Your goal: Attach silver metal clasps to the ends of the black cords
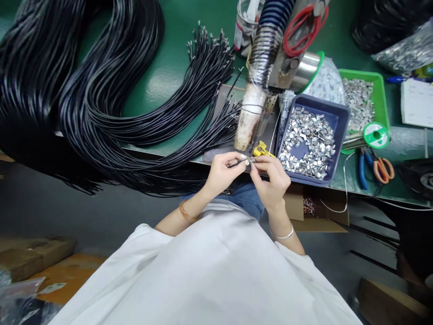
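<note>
My left hand (226, 171) is closed in a pinch on a black cable (237, 164) near its end. Fingertip to fingertip with it, my right hand (272, 178) pinches a small shiny metal piece (249, 160) at the cable's tip; its exact kind is too small to make out. Just above the hands hangs the pale, stained nozzle (249, 119) of a ribbed hose (270, 40). Right of my right hand stands a dark blue bin (339, 118) of small metal connector shells (307, 142). A yellow tool (263, 149) lies behind my right fingers.
Thick bundles of black cables (135, 117) cover the bench's left side, some hanging over its edge. At right are a green tray (381, 92) of metal pieces, solder spools (376, 135), blue-handled pliers (363, 169) and orange-handled scissors (384, 170). An open cardboard box (293, 201) sits below the bench edge.
</note>
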A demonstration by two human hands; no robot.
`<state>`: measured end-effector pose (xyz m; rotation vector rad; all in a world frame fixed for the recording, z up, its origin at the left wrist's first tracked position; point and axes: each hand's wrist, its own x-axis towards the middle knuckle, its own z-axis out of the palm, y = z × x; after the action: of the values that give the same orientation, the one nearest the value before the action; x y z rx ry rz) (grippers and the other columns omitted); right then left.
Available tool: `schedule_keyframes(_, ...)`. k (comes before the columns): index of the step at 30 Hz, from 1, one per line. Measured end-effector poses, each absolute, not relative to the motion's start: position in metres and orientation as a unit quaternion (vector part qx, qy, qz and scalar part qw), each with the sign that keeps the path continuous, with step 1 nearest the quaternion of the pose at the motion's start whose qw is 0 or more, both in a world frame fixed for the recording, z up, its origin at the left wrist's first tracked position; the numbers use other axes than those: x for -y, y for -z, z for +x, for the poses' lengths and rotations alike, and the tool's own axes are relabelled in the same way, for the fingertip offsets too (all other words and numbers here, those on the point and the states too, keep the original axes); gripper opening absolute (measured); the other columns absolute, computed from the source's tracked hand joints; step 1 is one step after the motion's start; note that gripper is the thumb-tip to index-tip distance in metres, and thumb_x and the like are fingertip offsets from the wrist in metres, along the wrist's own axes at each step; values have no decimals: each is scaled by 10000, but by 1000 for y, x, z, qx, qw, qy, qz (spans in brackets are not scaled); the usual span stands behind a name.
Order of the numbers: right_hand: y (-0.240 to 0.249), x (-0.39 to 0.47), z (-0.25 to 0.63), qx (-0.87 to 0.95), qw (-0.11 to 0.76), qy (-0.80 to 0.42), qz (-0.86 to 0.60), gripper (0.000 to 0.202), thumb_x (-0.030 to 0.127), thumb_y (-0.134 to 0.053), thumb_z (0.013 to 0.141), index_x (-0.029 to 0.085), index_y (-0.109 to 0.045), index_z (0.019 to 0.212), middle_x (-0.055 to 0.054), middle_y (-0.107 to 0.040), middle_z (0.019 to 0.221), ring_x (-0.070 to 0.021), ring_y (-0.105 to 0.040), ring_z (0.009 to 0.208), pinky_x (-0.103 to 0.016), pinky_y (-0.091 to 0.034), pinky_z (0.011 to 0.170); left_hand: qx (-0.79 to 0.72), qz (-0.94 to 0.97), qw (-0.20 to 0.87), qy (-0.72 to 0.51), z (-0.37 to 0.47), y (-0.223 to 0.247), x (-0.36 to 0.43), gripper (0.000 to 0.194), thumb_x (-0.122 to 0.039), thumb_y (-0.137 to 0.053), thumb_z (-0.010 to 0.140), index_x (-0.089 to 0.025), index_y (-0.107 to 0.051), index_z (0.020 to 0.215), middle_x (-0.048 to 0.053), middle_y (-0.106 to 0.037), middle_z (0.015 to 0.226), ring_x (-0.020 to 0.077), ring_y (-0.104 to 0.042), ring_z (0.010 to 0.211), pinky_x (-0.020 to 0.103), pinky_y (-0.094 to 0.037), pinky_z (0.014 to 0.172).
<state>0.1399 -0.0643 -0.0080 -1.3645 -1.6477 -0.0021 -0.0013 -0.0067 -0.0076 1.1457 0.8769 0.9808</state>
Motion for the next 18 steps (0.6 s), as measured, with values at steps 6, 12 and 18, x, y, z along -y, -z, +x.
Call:
schedule_keyframes(6,5,61,138,676,477,33,-561,157,78,-691,872,227,-650,900,-28,-735,933,-139,-722,863,-235,-592,711,-391,527,614,-438,-2,5,7,106,-226,-741,749,-121,-727,753,-67,-447,529,39,-308,487,204,-232,482)
schedule_keyframes(12,6,63,138,680,478,15,-556,135,96,-675,878,222,-630,860,-31,-738,928,-144,-730,848,-262,-602,741,-394,520,635,-414,-3,8,7,140,-254,-738,733,-115,-725,732,-51,-505,552,43,-344,497,200,-259,492)
schedule_keyframes(18,7,69,143,650,487,-39,-583,39,197,-628,936,224,-612,914,-10,-740,879,-137,-736,776,-246,-608,660,-385,547,628,-398,-5,10,12,134,-248,-697,770,-121,-728,741,-15,-595,618,69,-448,552,201,-342,542)
